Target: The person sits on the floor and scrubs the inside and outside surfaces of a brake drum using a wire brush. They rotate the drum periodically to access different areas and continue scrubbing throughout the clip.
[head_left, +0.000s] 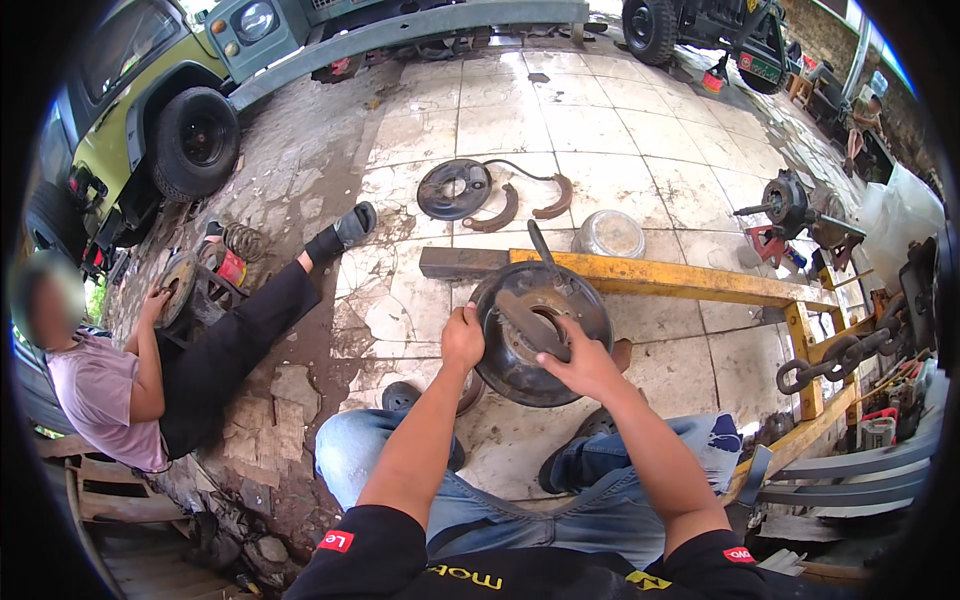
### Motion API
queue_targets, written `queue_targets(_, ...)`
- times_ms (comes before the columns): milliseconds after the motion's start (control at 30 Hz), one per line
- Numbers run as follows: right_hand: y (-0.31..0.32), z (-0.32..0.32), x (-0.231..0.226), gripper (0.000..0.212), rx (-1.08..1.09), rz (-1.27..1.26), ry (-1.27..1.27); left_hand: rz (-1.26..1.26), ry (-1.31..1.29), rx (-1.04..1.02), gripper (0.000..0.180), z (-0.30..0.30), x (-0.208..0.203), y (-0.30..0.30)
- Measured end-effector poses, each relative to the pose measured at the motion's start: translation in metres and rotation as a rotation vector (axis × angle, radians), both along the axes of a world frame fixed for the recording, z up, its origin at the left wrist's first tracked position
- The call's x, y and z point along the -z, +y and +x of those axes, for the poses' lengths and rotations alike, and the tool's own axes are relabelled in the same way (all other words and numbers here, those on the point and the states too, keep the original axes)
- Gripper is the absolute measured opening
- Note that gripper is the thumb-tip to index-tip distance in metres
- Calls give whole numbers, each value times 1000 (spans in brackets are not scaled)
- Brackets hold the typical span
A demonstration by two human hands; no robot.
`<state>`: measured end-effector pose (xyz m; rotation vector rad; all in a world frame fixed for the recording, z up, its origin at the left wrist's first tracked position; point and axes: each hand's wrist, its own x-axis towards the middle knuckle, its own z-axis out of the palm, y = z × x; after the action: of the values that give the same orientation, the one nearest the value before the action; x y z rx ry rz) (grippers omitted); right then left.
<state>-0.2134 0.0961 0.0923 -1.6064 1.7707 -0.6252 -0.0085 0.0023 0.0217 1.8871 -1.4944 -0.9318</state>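
A round dark brake backing plate [520, 378] is tilted up over my knees, its far side near the yellow beam. My left hand [462, 338] has its fingers closed on the plate's left rim. In my right hand [578, 362] is a curved brake shoe [524, 322], which lies across the plate's face beside the centre hole. A dark hose [543, 248] sticks up from the plate's far edge. Beyond it, a second backing plate [432, 192] rests on the tiles with two loose brake shoes, one [494, 212] nearer and one [554, 198] to its right.
A yellow steel frame [690, 282] crosses in front of me, with a heavy chain [840, 358] at right. Behind the beam sits a round silvery metal part [610, 234]. At left, a seated person [110, 390] handles a round part [178, 285]. Parked vehicles [400, 38] stand beyond.
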Motion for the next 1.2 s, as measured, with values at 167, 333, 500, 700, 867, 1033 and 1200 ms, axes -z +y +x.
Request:
queue_targets(167,-18,-25,31,59,-47,-141,109,-35,25,-21,51,-1,14,-3)
queue_targets(333,-12,-19,32,56,-20,-259,103,-6,42,-21,51,2,10,1)
queue_targets(500,-21,6,28,56,-74,-151,136,-19,40,-20,51,1,6,2)
queue_targets(700,-17,-18,16,55,-28,-109,116,38,-11,8,51,4,7,-2)
queue_targets(867,-17,-4,18,56,-70,-187,16,36,-28,0,51,0,3,0)
queue_targets(1033,-14,-6,8,56,-73,-19,37,-19,-31,-7,51,4,6,-3)
queue_targets(1200,-22,-12,-14,61,42,-415,-57,-39,-17,10,51,1,4,-1)
